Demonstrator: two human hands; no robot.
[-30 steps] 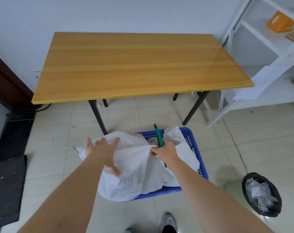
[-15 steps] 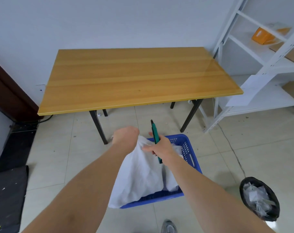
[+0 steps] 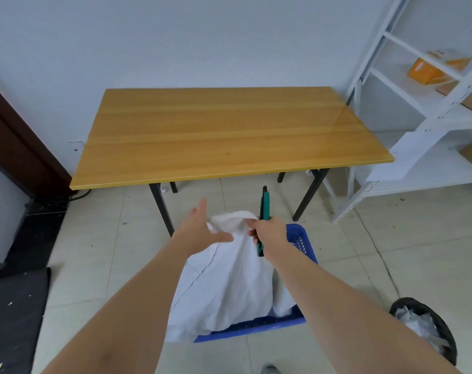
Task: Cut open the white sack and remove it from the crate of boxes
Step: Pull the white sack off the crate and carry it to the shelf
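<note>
Presently right hand (image 3: pixel 270 233) grip clenches green cutter (image 3: pixel 264 209) plus white sack (image 3: pixel 229 273) top, hoisting it from blue crate (image 3: pixel 302 244) below; left hand (image 3: pixel 202 228) alongside, released, steadying.

No text, label, brand, number or sign can be read anywhere. The orange package (image 3: pixel 425 72) on the white shelf (image 3: pixel 429 114), far up and right of the grip, is too blurred to show any print, and the white sack (image 3: pixel 229 279) under the grip shows no lettering.
</note>
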